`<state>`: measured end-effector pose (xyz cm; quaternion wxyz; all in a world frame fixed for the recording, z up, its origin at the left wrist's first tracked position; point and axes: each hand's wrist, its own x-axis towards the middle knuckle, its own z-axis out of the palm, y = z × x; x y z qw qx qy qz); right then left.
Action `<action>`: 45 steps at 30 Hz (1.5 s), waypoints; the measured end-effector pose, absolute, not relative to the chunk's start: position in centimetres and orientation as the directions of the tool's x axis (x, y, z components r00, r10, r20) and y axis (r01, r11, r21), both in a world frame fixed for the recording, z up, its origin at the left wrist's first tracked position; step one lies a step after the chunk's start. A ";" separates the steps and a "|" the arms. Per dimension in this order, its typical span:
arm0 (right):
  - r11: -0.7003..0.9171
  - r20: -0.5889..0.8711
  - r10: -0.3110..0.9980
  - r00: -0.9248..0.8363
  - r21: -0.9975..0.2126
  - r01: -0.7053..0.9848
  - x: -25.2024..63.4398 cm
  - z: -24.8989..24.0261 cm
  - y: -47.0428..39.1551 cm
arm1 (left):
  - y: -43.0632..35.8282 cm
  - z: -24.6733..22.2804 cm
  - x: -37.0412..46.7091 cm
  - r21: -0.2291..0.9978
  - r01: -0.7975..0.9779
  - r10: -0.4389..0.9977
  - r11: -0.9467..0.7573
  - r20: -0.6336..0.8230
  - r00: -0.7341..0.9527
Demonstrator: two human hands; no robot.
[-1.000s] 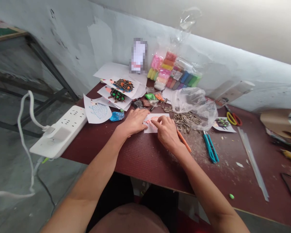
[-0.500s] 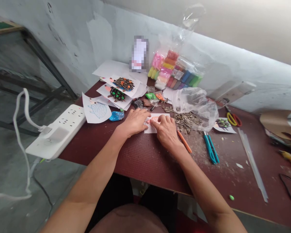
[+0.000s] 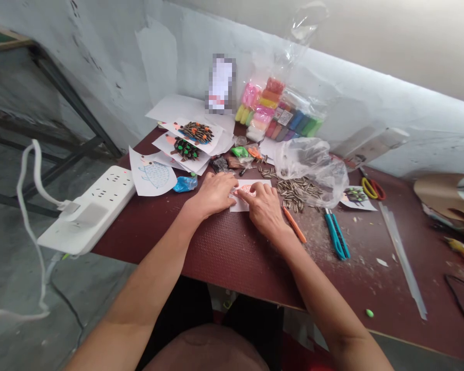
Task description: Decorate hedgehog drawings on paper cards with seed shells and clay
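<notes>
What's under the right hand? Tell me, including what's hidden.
A white sheet with orange markings lies under the right hand. The hand covers the sheet's lower right part, so any markings there cannot be seen.

matt paper (image 3: 238,206), glossy plastic bag (image 3: 308,161)

1 small white card (image 3: 239,205) with an orange-red drawing (image 3: 248,188) lay on the dark red table (image 3: 216,248). The left hand (image 3: 217,193) rested at the card's left edge; 1 finger of the right hand (image 3: 266,207) apparently touched the drawing. Rightward lay striped seeds (image 3: 293,196), 1 orange pen-like tool (image 3: 294,225) and 1 teal cutter (image 3: 336,235).
</notes>
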<state>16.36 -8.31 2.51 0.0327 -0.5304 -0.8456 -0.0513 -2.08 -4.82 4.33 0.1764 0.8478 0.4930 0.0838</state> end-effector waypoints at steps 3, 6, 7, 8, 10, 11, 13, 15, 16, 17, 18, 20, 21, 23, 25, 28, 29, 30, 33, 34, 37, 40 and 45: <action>0.418 0.095 0.902 -0.422 0.059 0.907 16.3 2.6 -8.2 | -4.8 4.5 -2.1 0.377 0.807 0.863 -0.454 -0.041 0.504; 0.404 0.090 0.908 -0.409 0.075 0.912 16.2 2.7 -8.1 | -4.9 4.5 -2.1 0.378 0.799 0.857 -0.467 -0.030 0.515; 0.399 0.088 0.910 -0.405 0.079 0.913 16.2 2.7 -8.1 | -4.9 4.5 -2.2 0.379 0.796 0.855 -0.471 -0.026 0.519; 0.397 0.087 0.911 -0.403 0.083 0.914 16.2 2.7 -8.1 | -4.9 4.4 -2.2 0.381 0.793 0.853 -0.475 -0.024 0.522; 0.397 0.092 0.910 -0.405 0.095 0.913 16.1 2.7 -8.1 | -4.8 4.3 -2.2 0.386 0.789 0.850 -0.478 -0.023 0.526; 0.399 0.100 0.907 -0.409 0.105 0.911 16.0 2.7 -8.1 | -4.8 4.3 -2.2 0.387 0.788 0.849 -0.479 -0.022 0.528; 0.405 0.125 0.899 -0.420 0.129 0.905 16.0 2.6 -8.2 | -4.8 4.3 -2.2 0.389 0.788 0.850 -0.477 -0.024 0.527; 0.404 0.146 0.894 -0.425 0.151 0.902 16.0 2.6 -8.2 | -4.8 4.3 -2.2 0.391 0.790 0.851 -0.473 -0.030 0.524; 0.398 0.153 0.894 -0.420 0.158 0.904 16.1 2.6 -8.2 | -4.8 4.3 -2.2 0.392 0.791 0.852 -0.470 -0.034 0.523; 0.389 0.158 0.897 -0.413 0.160 0.907 16.2 2.6 -8.1 | -4.8 4.4 -2.2 0.394 0.791 0.852 -0.468 -0.039 0.523; 0.377 0.163 0.901 -0.401 0.160 0.912 16.3 2.6 -8.1 | -4.8 4.4 -2.2 0.394 0.791 0.851 -0.467 -0.042 0.523; 0.359 0.171 0.908 -0.382 0.148 0.921 16.5 2.6 -8.1 | -4.8 4.5 -2.1 0.395 0.791 0.850 -0.468 -0.045 0.525; 0.361 0.171 0.909 -0.381 0.135 0.923 16.6 2.6 -8.2 | -4.8 4.5 -2.1 0.396 0.790 0.850 -0.468 -0.044 0.526; 0.383 0.160 0.905 -0.395 0.104 0.918 16.6 2.6 -8.3 | -4.8 4.5 -2.1 0.398 0.789 0.852 -0.468 -0.034 0.523; 0.405 0.139 0.901 -0.412 0.076 0.911 16.5 2.6 -8.4 | -4.8 4.4 -2.1 0.399 0.790 0.856 -0.466 -0.025 0.517; 0.401 0.123 0.905 -0.408 0.075 0.913 16.3 2.5 -8.4 | -4.8 4.3 -2.1 0.392 0.794 0.858 -0.465 -0.023 0.514; 0.396 0.121 0.907 -0.404 0.084 0.914 16.2 2.5 -8.4 | -4.8 4.2 -2.1 0.391 0.793 0.856 -0.467 -0.025 0.516; 0.392 0.119 0.908 -0.401 0.095 0.915 16.2 2.5 -8.3 | -4.8 4.2 -2.1 0.391 0.792 0.855 -0.468 -0.026 0.518; 0.383 0.115 0.911 -0.397 0.126 0.915 16.2 2.5 -8.1 | -4.8 4.3 -2.1 0.393 0.790 0.853 -0.470 -0.030 0.522; 0.375 0.120 0.913 -0.390 0.131 0.918 16.3 2.5 -8.1 | -4.7 4.3 -2.1 0.393 0.790 0.852 -0.470 -0.031 0.522; 0.343 0.140 0.923 -0.359 0.125 0.931 16.3 2.6 -8.2 | -4.7 4.4 -2.1 0.388 0.792 0.851 -0.472 -0.035 0.525; 0.359 0.125 0.922 -0.367 0.082 0.930 16.2 2.7 -8.3 | -4.7 4.4 -2.1 0.380 0.796 0.852 -0.471 -0.037 0.522; 0.397 0.091 0.913 -0.399 0.036 0.917 16.0 2.4 -8.3 | -4.9 4.4 -2.0 0.366 0.812 0.869 -0.455 -0.015 0.494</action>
